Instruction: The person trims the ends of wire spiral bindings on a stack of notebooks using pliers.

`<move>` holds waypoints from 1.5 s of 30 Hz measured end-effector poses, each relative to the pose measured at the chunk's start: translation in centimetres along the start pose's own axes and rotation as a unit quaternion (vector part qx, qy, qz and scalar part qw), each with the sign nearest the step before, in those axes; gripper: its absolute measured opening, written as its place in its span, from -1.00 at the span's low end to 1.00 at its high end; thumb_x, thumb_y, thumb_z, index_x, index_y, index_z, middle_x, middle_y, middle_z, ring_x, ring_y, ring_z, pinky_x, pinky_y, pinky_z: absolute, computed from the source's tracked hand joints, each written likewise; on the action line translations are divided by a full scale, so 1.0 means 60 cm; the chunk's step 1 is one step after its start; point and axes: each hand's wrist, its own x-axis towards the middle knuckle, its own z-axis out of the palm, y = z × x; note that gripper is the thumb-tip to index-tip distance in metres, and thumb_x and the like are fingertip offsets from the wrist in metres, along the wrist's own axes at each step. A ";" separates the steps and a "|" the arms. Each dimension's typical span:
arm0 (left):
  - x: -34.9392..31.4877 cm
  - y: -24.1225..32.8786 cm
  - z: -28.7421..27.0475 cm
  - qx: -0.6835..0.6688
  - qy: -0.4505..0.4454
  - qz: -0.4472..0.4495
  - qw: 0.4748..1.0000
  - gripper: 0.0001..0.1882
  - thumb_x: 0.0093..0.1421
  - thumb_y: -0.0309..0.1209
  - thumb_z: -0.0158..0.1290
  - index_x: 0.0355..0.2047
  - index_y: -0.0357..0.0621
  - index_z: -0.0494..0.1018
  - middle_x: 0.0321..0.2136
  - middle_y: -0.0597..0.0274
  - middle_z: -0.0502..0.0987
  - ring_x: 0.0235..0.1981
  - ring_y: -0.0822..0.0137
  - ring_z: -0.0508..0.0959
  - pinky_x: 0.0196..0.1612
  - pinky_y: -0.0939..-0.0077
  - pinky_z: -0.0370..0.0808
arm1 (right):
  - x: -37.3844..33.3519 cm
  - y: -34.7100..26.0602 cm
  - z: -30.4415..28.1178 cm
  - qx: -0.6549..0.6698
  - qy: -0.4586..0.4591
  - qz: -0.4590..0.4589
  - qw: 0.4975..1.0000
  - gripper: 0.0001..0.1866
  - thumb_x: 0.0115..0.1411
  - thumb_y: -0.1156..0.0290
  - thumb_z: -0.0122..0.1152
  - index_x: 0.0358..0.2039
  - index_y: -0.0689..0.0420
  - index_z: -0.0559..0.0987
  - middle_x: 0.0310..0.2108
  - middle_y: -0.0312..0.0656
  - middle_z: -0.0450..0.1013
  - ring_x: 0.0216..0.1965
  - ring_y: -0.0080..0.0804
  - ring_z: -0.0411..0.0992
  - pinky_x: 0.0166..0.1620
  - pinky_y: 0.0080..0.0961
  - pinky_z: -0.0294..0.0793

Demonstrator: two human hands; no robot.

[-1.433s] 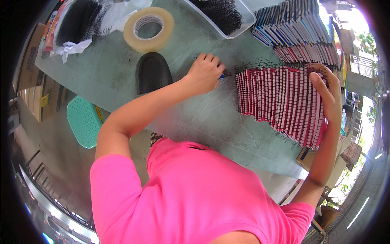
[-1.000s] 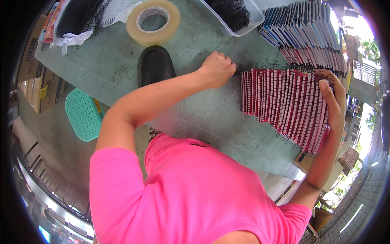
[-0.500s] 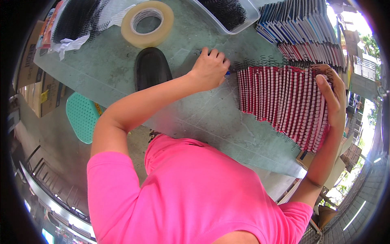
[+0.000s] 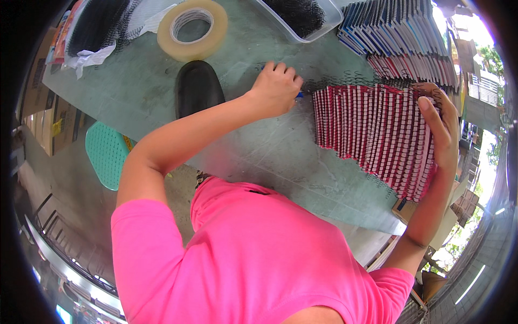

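A row of red-and-white spiral-bound notebooks (image 4: 372,135) stands packed together on the table (image 4: 259,146), dark wire coils sticking out past its far edge. My right hand (image 4: 440,121) is curled round the right end of the row, thumb against the last notebooks. Left of the row, my left hand (image 4: 276,89) is closed over a blue thing (image 4: 300,94) that shows only in small bits beside the fingers; its kind is hidden. Loose black wire coils (image 4: 329,83) lie between that hand and the notebooks' far corner.
A big roll of clear tape (image 4: 216,40) and a black oval object (image 4: 198,89) sit left of my left hand. Beyond are a clear plastic box (image 4: 334,19) of black coils, stacked blue notebooks (image 4: 391,29) and bundled coils (image 4: 97,29). A green perforated stool (image 4: 105,154) stands below the table.
The whole view has shifted slightly. My left hand has turned a little, and a blue bit now shows at its far side too. My right hand stays on the notebooks.
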 end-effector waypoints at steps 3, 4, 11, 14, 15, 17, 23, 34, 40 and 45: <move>0.001 -0.001 -0.008 0.018 0.029 0.001 0.999 -0.54 -0.12 -0.13 0.18 -0.25 -0.10 0.43 -0.34 0.19 0.44 -0.22 0.21 0.44 -0.17 0.25 0.34 | 0.000 -0.004 0.001 -0.009 0.004 -0.005 1.000 -0.58 0.10 0.15 0.11 -0.28 0.32 0.49 -0.42 -0.17 0.43 -0.35 -0.47 0.35 -0.20 -0.57 0.27; 0.001 -0.002 -0.010 0.019 0.031 0.001 0.999 -0.54 -0.13 -0.12 0.18 -0.24 -0.09 0.43 -0.34 0.19 0.43 -0.21 0.21 0.43 -0.16 0.23 0.32 | 0.000 -0.005 0.001 -0.013 0.008 -0.003 1.000 -0.58 0.09 0.15 0.11 -0.28 0.32 0.49 -0.42 -0.17 0.43 -0.35 -0.47 0.35 -0.20 -0.57 0.27; 0.015 -0.004 0.001 -0.080 -0.054 -0.005 0.995 -0.60 -0.11 -0.19 0.18 -0.29 -0.14 0.44 -0.37 0.10 0.48 -0.30 0.15 0.51 -0.26 0.31 0.41 | -0.001 -0.003 0.002 -0.004 0.010 0.001 1.000 -0.58 0.09 0.14 0.12 -0.28 0.31 0.49 -0.42 -0.16 0.43 -0.35 -0.47 0.35 -0.20 -0.57 0.27; 0.008 -0.006 0.016 -0.104 -0.045 -0.026 0.993 -0.65 -0.10 -0.21 0.17 -0.35 -0.16 0.45 -0.37 0.08 0.50 -0.32 0.13 0.53 -0.27 0.30 0.43 | 0.001 -0.006 0.003 -0.012 0.008 0.006 1.000 -0.57 0.08 0.14 0.12 -0.28 0.32 0.49 -0.41 -0.16 0.44 -0.35 -0.47 0.35 -0.19 -0.56 0.27; 0.002 -0.010 0.017 -0.104 -0.029 -0.021 0.994 -0.65 -0.10 -0.21 0.18 -0.34 -0.15 0.45 -0.38 0.09 0.49 -0.32 0.14 0.52 -0.26 0.29 0.42 | 0.002 -0.005 0.003 -0.014 0.007 0.001 1.000 -0.57 0.08 0.14 0.12 -0.28 0.32 0.49 -0.41 -0.16 0.44 -0.35 -0.46 0.35 -0.19 -0.56 0.27; -0.005 -0.016 0.019 -0.081 0.007 -0.014 0.997 -0.62 -0.12 -0.21 0.18 -0.30 -0.13 0.44 -0.38 0.12 0.47 -0.31 0.17 0.50 -0.26 0.30 0.39 | 0.005 -0.003 0.005 -0.018 0.006 -0.010 1.000 -0.57 0.09 0.14 0.12 -0.28 0.32 0.49 -0.41 -0.15 0.43 -0.34 -0.46 0.35 -0.19 -0.56 0.27; 0.004 -0.011 0.002 -0.027 0.073 0.007 0.997 -0.53 -0.14 -0.19 0.19 -0.20 -0.09 0.43 -0.38 0.19 0.42 -0.30 0.24 0.44 -0.27 0.33 0.32 | 0.002 -0.007 0.004 -0.018 0.008 0.003 1.000 -0.56 0.09 0.13 0.12 -0.28 0.32 0.49 -0.41 -0.16 0.43 -0.34 -0.46 0.35 -0.19 -0.55 0.28; 0.009 -0.016 0.010 -0.111 0.009 -0.002 0.994 -0.58 -0.15 -0.24 0.17 -0.25 -0.11 0.43 -0.41 0.14 0.46 -0.32 0.13 0.51 -0.25 0.27 0.42 | 0.001 -0.005 -0.002 -0.032 0.002 -0.012 0.999 -0.56 0.08 0.13 0.13 -0.28 0.33 0.50 -0.39 -0.10 0.43 -0.33 -0.41 0.36 -0.16 -0.52 0.28; 0.011 -0.010 -0.005 -0.040 0.119 0.023 0.992 -0.60 -0.16 -0.28 0.17 -0.26 -0.09 0.43 -0.42 0.18 0.44 -0.34 0.19 0.48 -0.31 0.36 0.38 | 0.001 0.002 -0.001 -0.043 0.022 -0.019 0.999 -0.54 0.08 0.12 0.13 -0.27 0.34 0.50 -0.36 -0.05 0.44 -0.29 -0.33 0.38 -0.13 -0.48 0.28; 0.023 -0.005 0.002 -0.107 -0.013 -0.009 0.994 -0.62 -0.16 -0.32 0.17 -0.27 -0.10 0.43 -0.41 0.17 0.45 -0.35 0.19 0.48 -0.31 0.35 0.39 | 0.000 -0.001 0.001 -0.054 0.030 -0.026 0.998 -0.55 0.07 0.13 0.13 -0.29 0.34 0.50 -0.40 -0.08 0.44 -0.32 -0.35 0.38 -0.15 -0.49 0.28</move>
